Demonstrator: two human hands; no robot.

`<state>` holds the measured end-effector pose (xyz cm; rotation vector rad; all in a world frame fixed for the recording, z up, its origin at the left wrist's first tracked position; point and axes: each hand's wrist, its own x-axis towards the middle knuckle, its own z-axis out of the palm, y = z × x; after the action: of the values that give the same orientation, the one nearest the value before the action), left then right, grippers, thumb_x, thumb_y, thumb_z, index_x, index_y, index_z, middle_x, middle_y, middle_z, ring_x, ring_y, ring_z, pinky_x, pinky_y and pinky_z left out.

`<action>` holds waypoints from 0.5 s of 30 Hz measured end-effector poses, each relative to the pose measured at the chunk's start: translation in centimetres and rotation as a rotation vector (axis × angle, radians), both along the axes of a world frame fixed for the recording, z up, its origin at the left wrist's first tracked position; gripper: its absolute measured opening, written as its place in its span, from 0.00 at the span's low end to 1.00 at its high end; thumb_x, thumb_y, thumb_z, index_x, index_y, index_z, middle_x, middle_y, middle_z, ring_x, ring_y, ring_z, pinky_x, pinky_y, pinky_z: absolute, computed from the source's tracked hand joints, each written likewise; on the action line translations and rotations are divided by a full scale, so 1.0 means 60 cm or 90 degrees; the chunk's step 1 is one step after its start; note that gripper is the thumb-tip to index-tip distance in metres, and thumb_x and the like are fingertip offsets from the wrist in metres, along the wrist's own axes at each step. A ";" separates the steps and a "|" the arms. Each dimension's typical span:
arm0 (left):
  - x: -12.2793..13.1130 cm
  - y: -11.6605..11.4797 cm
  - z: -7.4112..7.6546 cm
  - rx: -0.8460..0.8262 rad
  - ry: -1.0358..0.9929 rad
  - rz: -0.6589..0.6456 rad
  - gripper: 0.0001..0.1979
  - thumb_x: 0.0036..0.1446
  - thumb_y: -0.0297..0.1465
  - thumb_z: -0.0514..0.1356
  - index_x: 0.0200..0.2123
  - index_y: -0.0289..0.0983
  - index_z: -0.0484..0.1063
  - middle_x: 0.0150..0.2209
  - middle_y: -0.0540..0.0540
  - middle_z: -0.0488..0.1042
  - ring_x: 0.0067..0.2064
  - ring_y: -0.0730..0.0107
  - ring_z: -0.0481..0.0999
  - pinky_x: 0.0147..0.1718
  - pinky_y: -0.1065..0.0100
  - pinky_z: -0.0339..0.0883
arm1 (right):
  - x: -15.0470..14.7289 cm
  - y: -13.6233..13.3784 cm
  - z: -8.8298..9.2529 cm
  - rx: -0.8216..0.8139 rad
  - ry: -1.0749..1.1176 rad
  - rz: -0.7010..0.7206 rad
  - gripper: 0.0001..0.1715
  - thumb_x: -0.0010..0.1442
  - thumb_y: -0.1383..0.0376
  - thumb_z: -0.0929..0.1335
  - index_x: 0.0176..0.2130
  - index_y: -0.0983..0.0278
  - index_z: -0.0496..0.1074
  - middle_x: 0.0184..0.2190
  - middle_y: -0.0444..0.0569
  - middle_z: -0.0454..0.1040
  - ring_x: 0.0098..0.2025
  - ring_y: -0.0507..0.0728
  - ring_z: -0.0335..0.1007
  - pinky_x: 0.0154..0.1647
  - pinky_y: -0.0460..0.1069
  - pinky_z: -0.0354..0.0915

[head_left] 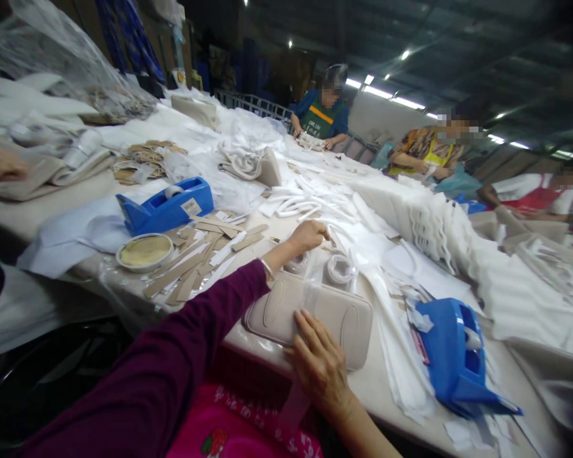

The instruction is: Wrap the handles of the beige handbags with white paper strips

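A beige padded piece [270, 308] with two oval outlines lies at the table's front edge, and a clear strip runs over its middle. My right hand [319, 362] rests on its near side, fingers extended and slightly apart. Beyond the piece, my left hand [310, 235] is closed, thumb and fingers together; whatever it grips is too small to name. A clear-wrapped coil [339, 268] sits just below my left hand, with a second coil [297, 262] partly hidden by my left wrist. A clear strip [295, 402] hangs below the table edge by my right hand.
Blue tape dispensers stand left [167, 207] and right [458, 356]. A round tin [144, 252] and beige strips [191, 273] lie left. White padding [501, 273] is stacked right. People work across the table; another person's hand [2, 163] shows far left.
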<state>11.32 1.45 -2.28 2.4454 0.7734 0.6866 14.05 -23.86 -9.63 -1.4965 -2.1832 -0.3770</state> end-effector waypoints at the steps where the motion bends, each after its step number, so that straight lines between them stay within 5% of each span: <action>1: -0.021 -0.021 0.000 0.015 -0.019 -0.055 0.20 0.47 0.17 0.51 0.37 0.36 0.78 0.41 0.48 0.79 0.45 0.72 0.76 0.47 0.73 0.67 | -0.001 0.000 -0.001 0.003 0.001 0.000 0.05 0.61 0.65 0.66 0.35 0.64 0.71 0.58 0.59 0.64 0.62 0.65 0.57 0.58 0.61 0.64; 4: -0.093 -0.101 -0.028 0.085 -0.042 -0.196 0.18 0.52 0.19 0.52 0.40 0.35 0.77 0.47 0.45 0.77 0.50 0.69 0.74 0.52 0.70 0.65 | -0.003 0.003 0.002 0.003 0.017 0.005 0.05 0.60 0.66 0.66 0.36 0.65 0.72 0.58 0.60 0.65 0.62 0.64 0.57 0.58 0.61 0.64; 7: -0.150 -0.164 -0.074 0.156 -0.011 -0.248 0.17 0.58 0.23 0.51 0.48 0.35 0.73 0.55 0.41 0.70 0.59 0.67 0.66 0.59 0.64 0.60 | 0.006 0.001 0.011 -0.019 0.059 0.027 0.05 0.60 0.66 0.66 0.36 0.64 0.72 0.56 0.58 0.67 0.61 0.63 0.60 0.58 0.60 0.64; 12: -0.171 -0.181 -0.110 0.200 0.008 -0.288 0.18 0.62 0.27 0.50 0.55 0.33 0.66 0.61 0.39 0.63 0.64 0.67 0.58 0.63 0.60 0.53 | 0.037 -0.070 0.003 -0.039 0.161 0.006 0.20 0.60 0.75 0.59 0.47 0.62 0.71 0.51 0.53 0.73 0.56 0.57 0.66 0.57 0.58 0.66; 15: -0.167 -0.176 -0.109 0.208 0.010 -0.297 0.19 0.62 0.29 0.51 0.56 0.32 0.65 0.61 0.38 0.63 0.64 0.66 0.58 0.63 0.60 0.52 | 0.033 -0.133 -0.034 -0.005 0.100 -0.074 0.30 0.57 0.78 0.57 0.56 0.63 0.65 0.59 0.57 0.64 0.62 0.61 0.56 0.59 0.64 0.62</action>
<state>1.27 -9.12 -8.80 2.7802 0.0788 0.6456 16.06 -31.83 -11.69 -1.6050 -1.9840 -0.2794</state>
